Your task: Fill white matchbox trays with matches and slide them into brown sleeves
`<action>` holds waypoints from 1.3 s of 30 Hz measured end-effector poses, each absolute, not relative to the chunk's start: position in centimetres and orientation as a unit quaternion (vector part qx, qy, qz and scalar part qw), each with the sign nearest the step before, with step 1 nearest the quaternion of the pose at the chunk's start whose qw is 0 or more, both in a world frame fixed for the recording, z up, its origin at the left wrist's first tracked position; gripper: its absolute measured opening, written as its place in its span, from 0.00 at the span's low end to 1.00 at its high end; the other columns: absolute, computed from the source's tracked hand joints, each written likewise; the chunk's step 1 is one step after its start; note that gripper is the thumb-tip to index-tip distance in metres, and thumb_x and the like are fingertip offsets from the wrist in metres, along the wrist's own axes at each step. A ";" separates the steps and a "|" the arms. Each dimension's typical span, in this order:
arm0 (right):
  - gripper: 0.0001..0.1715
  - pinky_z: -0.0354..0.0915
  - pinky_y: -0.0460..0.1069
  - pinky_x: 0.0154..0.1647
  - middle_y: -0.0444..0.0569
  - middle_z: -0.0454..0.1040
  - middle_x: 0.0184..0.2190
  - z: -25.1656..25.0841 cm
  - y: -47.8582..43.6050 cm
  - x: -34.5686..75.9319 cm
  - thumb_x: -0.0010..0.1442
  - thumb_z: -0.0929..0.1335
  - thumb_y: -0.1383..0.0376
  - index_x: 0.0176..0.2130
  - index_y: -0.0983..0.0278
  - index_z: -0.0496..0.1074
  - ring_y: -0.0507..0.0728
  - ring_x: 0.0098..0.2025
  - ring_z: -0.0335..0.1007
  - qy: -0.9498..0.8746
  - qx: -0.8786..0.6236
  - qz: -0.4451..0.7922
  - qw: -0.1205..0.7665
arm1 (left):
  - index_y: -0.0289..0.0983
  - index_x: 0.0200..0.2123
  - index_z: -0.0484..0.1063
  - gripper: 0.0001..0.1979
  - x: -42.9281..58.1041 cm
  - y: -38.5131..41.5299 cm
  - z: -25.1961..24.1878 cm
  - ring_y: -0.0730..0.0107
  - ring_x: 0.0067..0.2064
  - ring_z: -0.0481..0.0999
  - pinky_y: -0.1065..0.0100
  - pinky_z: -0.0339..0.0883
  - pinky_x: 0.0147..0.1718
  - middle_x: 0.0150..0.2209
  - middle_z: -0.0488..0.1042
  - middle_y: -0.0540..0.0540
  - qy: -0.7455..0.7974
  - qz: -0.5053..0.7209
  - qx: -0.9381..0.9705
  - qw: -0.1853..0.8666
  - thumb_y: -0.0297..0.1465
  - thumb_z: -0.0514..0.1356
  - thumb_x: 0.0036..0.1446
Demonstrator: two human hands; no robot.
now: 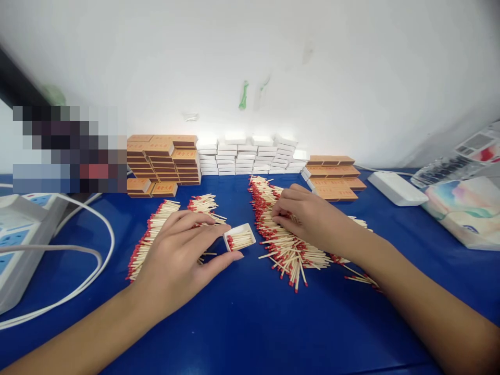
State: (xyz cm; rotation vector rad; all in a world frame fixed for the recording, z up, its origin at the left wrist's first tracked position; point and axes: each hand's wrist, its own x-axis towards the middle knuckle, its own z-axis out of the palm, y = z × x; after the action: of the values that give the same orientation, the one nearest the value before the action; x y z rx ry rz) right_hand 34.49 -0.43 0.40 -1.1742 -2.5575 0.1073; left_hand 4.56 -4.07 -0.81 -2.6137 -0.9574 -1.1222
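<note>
My left hand [182, 250] grips a small white matchbox tray [253, 240] between thumb and index finger, a little above the blue table. Several red-tipped matches [240, 240] lie side by side in the tray. My right hand [300, 211] reaches into a large heap of loose matches [285, 252], its thumb and fingers pinched together among the sticks. The exact number of matches between those fingertips is hidden. Another row of matches [148, 242] lies beyond and beside my left hand, partly covered by it.
Orange-brown matchboxes [164, 161] are stacked against the wall at left, and more matchbox sleeves [332, 179] at right. White trays [246, 156] are piled between them. A power strip [19, 234] with white cables stands left; a white adapter [397, 188] and tissue pack [464, 213] lie right.
</note>
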 end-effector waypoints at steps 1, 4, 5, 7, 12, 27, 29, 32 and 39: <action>0.11 0.63 0.55 0.42 0.52 0.74 0.36 0.4 -0.5 34.4 0.71 0.65 0.69 0.36 0.62 0.73 0.60 0.41 0.64 -0.896 -0.414 0.037 0.158 | 0.38 0.49 0.78 0.18 4.5 -4.1 -0.8 0.59 0.46 0.82 0.55 0.74 0.48 0.43 0.84 0.44 -0.319 -0.372 -0.869 0.069 0.40 0.72 0.60; 0.11 0.62 0.55 0.42 0.52 0.73 0.36 0.4 -0.4 34.4 0.72 0.64 0.69 0.36 0.63 0.72 0.61 0.41 0.63 -0.897 -0.415 0.033 0.145 | 0.39 0.49 0.78 0.18 4.5 -4.1 -0.8 0.58 0.46 0.82 0.54 0.74 0.49 0.43 0.84 0.44 -0.316 -0.369 -0.872 0.065 0.39 0.72 0.60; 0.11 0.62 0.55 0.41 0.53 0.73 0.36 0.4 -0.4 34.4 0.72 0.64 0.69 0.36 0.63 0.72 0.61 0.41 0.63 -0.898 -0.415 0.031 0.141 | 0.39 0.49 0.78 0.18 4.5 -4.1 -0.8 0.58 0.47 0.82 0.54 0.74 0.49 0.43 0.84 0.44 -0.316 -0.368 -0.872 0.064 0.39 0.72 0.60; 0.11 0.62 0.55 0.41 0.53 0.74 0.37 0.4 -0.4 34.3 0.72 0.64 0.68 0.36 0.63 0.71 0.61 0.41 0.63 -0.900 -0.413 0.028 0.139 | 0.39 0.49 0.78 0.18 4.5 -4.0 -0.8 0.58 0.47 0.82 0.54 0.74 0.49 0.44 0.83 0.44 -0.317 -0.368 -0.872 0.063 0.39 0.73 0.60; 0.12 0.61 0.55 0.41 0.53 0.73 0.37 0.6 -0.6 34.2 0.74 0.64 0.66 0.36 0.63 0.71 0.61 0.41 0.63 -0.901 -0.408 0.009 0.149 | 0.38 0.50 0.78 0.18 4.5 -3.9 -0.8 0.57 0.47 0.82 0.54 0.74 0.49 0.44 0.83 0.44 -0.318 -0.364 -0.873 0.060 0.38 0.73 0.60; 0.11 0.62 0.54 0.41 0.53 0.74 0.37 0.6 -0.7 34.4 0.72 0.65 0.70 0.36 0.63 0.72 0.61 0.42 0.64 -0.902 -0.406 0.002 0.145 | 0.38 0.49 0.79 0.18 4.4 -3.8 -1.1 0.58 0.47 0.82 0.54 0.75 0.50 0.44 0.83 0.44 -0.321 -0.362 -0.873 0.058 0.39 0.72 0.60; 0.12 0.62 0.54 0.40 0.53 0.73 0.37 0.8 -0.9 34.2 0.73 0.65 0.68 0.36 0.63 0.72 0.60 0.41 0.64 -0.904 -0.395 -0.006 0.164 | 0.38 0.49 0.79 0.18 4.4 -3.8 -1.1 0.58 0.47 0.82 0.54 0.75 0.49 0.44 0.83 0.44 -0.319 -0.362 -0.874 0.057 0.39 0.73 0.60; 0.13 0.62 0.54 0.40 0.52 0.74 0.36 1.3 -1.4 33.7 0.74 0.64 0.66 0.37 0.64 0.72 0.60 0.40 0.63 -0.906 -0.379 -0.016 0.187 | 0.38 0.49 0.79 0.18 4.5 -3.8 -1.0 0.59 0.46 0.82 0.54 0.75 0.48 0.44 0.83 0.44 -0.318 -0.360 -0.875 0.056 0.39 0.73 0.60; 0.10 0.64 0.54 0.41 0.53 0.73 0.35 2.3 -2.4 32.5 0.73 0.65 0.70 0.38 0.66 0.73 0.60 0.40 0.63 -0.913 -0.343 -0.084 0.206 | 0.38 0.49 0.79 0.17 4.6 -3.8 -1.1 0.59 0.47 0.82 0.54 0.74 0.49 0.44 0.83 0.45 -0.321 -0.360 -0.874 0.054 0.39 0.72 0.60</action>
State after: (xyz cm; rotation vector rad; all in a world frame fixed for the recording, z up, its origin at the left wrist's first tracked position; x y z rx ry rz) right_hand 32.53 -2.40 2.29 -0.9558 -2.5433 -0.2327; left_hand 4.57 -3.78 -1.12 -2.6557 -0.9763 -1.0934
